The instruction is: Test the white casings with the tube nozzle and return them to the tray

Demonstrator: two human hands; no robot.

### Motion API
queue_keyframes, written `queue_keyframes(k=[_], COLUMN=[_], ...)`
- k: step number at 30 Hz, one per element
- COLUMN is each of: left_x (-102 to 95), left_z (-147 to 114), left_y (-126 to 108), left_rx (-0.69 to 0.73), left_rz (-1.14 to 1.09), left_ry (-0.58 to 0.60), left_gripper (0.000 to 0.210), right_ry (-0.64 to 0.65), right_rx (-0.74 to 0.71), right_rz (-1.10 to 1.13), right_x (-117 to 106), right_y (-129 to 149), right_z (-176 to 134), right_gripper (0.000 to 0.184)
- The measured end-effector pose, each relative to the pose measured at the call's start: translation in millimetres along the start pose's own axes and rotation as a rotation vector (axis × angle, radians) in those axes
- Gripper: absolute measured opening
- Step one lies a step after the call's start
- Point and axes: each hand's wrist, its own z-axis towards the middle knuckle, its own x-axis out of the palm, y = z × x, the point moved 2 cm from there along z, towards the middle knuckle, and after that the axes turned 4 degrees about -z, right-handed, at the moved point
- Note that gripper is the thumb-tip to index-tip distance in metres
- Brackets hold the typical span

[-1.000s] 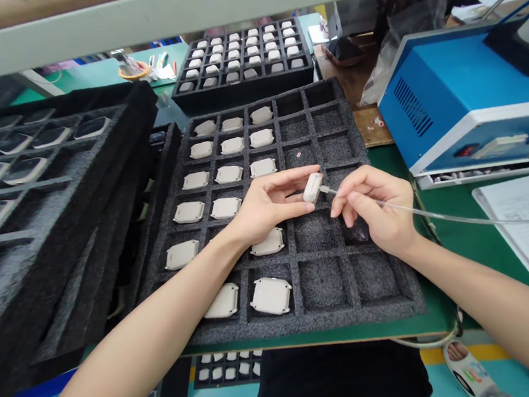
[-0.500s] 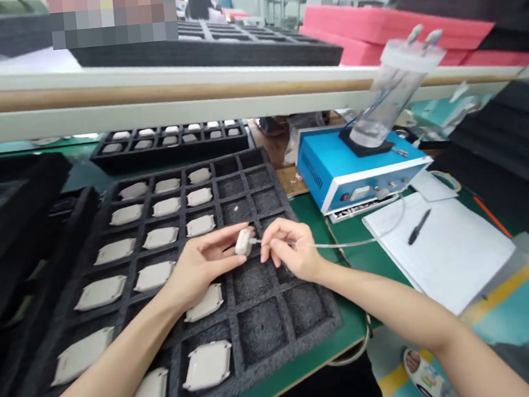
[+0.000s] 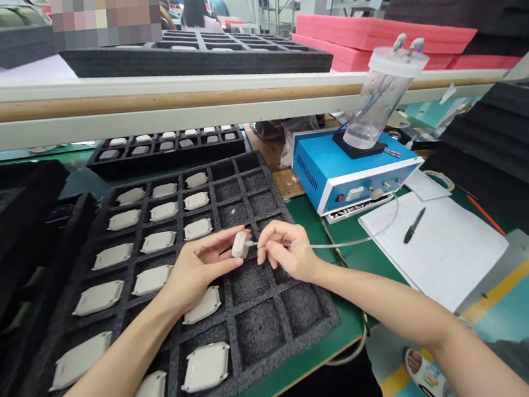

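Above the black foam tray point(image 3: 281, 339), my left hand point(image 3: 199, 263) pinches a small off-white watch case point(image 3: 239, 244) between thumb and fingers, tilted on edge. My right hand point(image 3: 290, 250) closes its fingertips on a clear thin tube point(image 3: 337, 244), whose tip meets the side of the watch case. From there the tube curves right to the front of a blue machine point(image 3: 355, 172). Several similar off-white cases, such as a flat case point(image 3: 206, 366), lie in the tray's left columns. My left forearm hides part of the tray.
A clear cylinder point(image 3: 372, 109) stands tilted in view on the blue machine. Papers point(image 3: 435, 245) with a black pen point(image 3: 414, 225) lie at right. A white shelf point(image 3: 146, 121) crosses above, bearing foam trays and pink foam blocks point(image 3: 370, 35). Dark foam stacks flank both sides.
The camera view has shifted slightly. Both hands keep the same grip, with the tube tip still at the watch case.
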Motion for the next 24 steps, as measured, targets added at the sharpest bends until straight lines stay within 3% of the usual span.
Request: queue_keyframes(k=[24], left_x=[-0.2], left_z=[-0.5], left_y=[1.6], left_rx=[-0.007], left_rz=[-0.031], left_ry=[0.016], left_gripper=[0.048], right_ry=[0.003], right_rx=[0.031], right_rz=[-0.007], right_x=[0.1], right_y=[1.0], right_z=[-0.2], right_gripper=[0.003])
